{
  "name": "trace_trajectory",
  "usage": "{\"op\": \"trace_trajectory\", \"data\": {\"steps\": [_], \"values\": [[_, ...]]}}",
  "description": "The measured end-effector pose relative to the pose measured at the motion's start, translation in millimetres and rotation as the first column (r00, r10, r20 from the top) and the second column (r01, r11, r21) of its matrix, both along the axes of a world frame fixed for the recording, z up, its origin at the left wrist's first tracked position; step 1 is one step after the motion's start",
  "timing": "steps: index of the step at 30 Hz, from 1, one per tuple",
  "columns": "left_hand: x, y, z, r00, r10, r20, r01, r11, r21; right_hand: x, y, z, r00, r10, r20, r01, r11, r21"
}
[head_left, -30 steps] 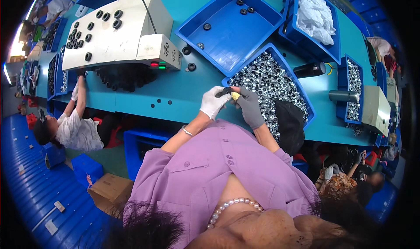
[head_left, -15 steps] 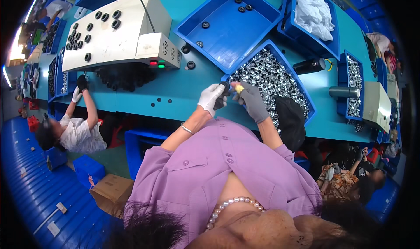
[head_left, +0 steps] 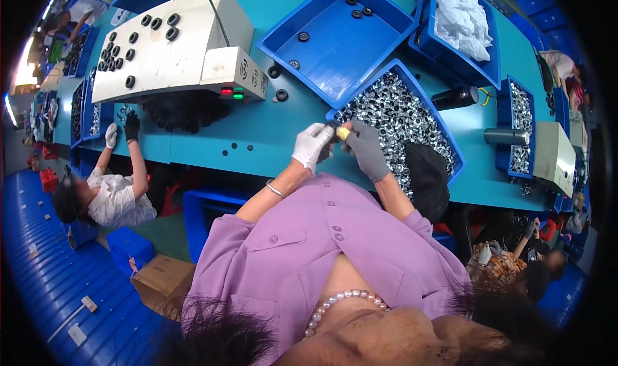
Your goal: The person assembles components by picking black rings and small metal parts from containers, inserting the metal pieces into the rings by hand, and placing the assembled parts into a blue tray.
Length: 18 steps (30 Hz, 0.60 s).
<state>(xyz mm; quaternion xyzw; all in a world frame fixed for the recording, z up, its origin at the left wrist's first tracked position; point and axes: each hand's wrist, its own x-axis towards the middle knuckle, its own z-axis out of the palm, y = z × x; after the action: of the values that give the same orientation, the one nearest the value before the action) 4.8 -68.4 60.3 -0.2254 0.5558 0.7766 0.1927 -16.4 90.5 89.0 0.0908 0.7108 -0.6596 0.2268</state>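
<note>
My left hand (head_left: 311, 146), in a white glove, pinches a small black rubber ring (head_left: 333, 127) above the table edge. Its dark fingers curl beneath the part. My right hand (head_left: 369, 151) wears a grey glove with yellow wrapping on a fingertip. Its closed fingers meet the ring from the right; whether they hold a separate small piece is hidden. Just beyond and right of my hands, a blue tray (head_left: 428, 101) is heaped with shiny metal rings (head_left: 386, 102). A black cloth (head_left: 426, 184) hangs over its near side.
Behind stands a blue bin (head_left: 335, 44) with several black rings. A cream machine (head_left: 161, 54) at left carries more, with a dark pile (head_left: 187, 114) beneath. A black flask (head_left: 455, 97) lies at right. At far left a co-worker's gloved hands (head_left: 122, 131) rest over the table.
My right fingers have closed in on the black ring, and the yellow fingertip has moved left and down against it. The co-worker's hands at left have moved apart.
</note>
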Motion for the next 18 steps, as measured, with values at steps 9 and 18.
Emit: {"op": "trace_trajectory", "data": {"steps": [9, 18], "values": [[4.1, -21.7, 9.9, 0.990, 0.141, -0.021, -0.095, 0.763, 0.639, -38.0, 12.5, 21.4, 0.997, 0.007, -0.073, -0.016, 0.992, -0.127], [5.2, -17.1, 21.0, 0.958, -0.053, -0.283, 0.109, 0.976, 0.188, 10.0, 6.6, 13.2, 0.955, 0.057, 0.293, 0.092, 0.877, -0.472]]}}
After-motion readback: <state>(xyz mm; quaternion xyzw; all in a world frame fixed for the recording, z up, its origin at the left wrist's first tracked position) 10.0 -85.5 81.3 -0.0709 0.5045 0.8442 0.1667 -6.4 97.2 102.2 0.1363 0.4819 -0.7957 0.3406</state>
